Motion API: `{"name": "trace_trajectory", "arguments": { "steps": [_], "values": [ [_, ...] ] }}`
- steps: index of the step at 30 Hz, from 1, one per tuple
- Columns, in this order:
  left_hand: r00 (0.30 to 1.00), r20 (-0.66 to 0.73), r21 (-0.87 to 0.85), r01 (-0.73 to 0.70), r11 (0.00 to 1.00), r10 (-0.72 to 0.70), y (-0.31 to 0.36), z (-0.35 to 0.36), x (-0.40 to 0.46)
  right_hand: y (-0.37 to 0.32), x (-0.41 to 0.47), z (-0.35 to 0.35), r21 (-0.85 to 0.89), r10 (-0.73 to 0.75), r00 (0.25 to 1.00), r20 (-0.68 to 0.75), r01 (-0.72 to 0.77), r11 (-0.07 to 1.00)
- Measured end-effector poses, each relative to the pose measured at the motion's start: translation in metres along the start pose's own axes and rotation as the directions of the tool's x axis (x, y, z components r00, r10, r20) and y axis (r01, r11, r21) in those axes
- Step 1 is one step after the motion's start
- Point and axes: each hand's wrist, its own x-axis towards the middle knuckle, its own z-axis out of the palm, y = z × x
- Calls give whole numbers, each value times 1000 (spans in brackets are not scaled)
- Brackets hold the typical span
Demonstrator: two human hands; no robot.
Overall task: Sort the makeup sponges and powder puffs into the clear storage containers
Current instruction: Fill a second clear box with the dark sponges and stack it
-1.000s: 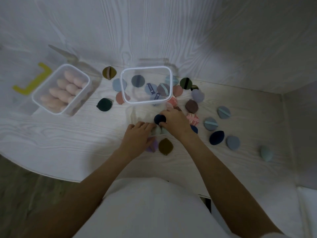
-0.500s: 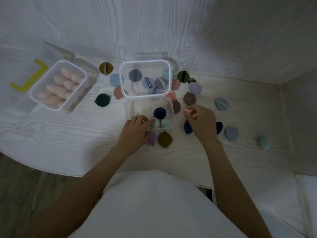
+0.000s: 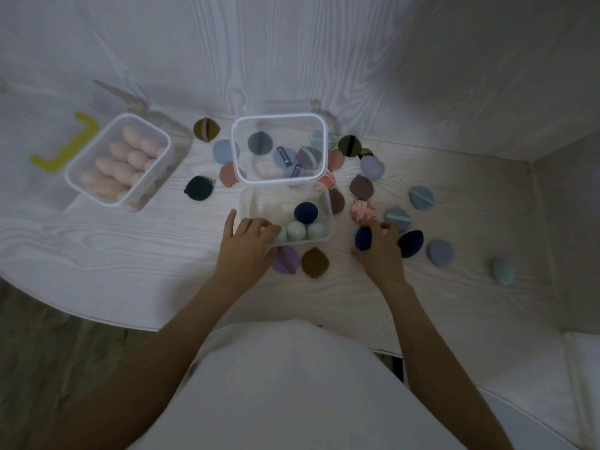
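A clear container in the middle holds a navy sponge and pale green sponges. My left hand grips its near left corner. My right hand curls its fingers round a navy sponge on the table to the container's right. Another navy sponge lies beside that hand. A second clear container behind holds several powder puffs. At the left, a third container is full of pink sponges.
Powder puffs lie scattered around: a dark green puff, a purple puff, a brown puff, a pink patterned puff, blue puffs. A green sponge sits far right. A yellow piece lies far left. The table edge curves at left.
My right hand left the middle container, passed over the pink patterned puff and came down on the navy sponge to the right. My left hand stayed on the container.
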Motion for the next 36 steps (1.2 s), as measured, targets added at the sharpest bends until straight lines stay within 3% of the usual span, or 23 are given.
{"name": "trace_trajectory", "arguments": {
  "steps": [3, 5, 6, 10, 13, 16, 22, 26, 29, 31, 36],
  "values": [
    [1000, 30, 6, 2, 1000, -2, 1, 1, 0, -17, -4, -14, 285, 34, 986, -162, 14, 959],
    [999, 48, 1, 10, 1000, -10, 0, 1, 0, -48, -5, -27, 524, -5, 995, -96, 55, 850],
    [998, 54, -3, 11, 1000, -11, -1, 1, 0, -64, -6, -31, 561, -65, 995, -71, 94, 822],
    [998, 56, -14, 21, 1000, -20, -1, 0, -1, -117, 10, -19, 136, -376, 924, -68, 382, 914],
    [997, 61, -24, 43, 999, -41, 0, 0, -1, -126, 31, 12, -210, -463, 886, 26, 457, 864],
    [997, 58, -30, 49, 998, -47, 0, 1, -1, -121, 41, 33, -403, -517, 855, 45, 489, 773],
    [999, 14, -40, 29, 999, -28, -3, 2, -2, -119, 37, 41, -455, -525, 851, 33, 480, 750],
    [1000, 10, -19, 14, 1000, -14, -5, 4, -2, -115, 32, 34, -353, -538, 843, 21, 510, 785],
    [1000, 21, -32, 6, 999, -5, -6, 5, -2, -103, 20, 17, -221, -563, 814, -144, 528, 820],
    [1000, 12, -77, -18, 997, 19, -8, 6, -3, -84, 9, 4, -250, -578, 761, -294, 522, 815],
    [997, 14, -130, -67, 989, 70, -7, 5, -2, 3, -13, -16, -285, -221, 879, -423, 102, 953]
  ]
}}
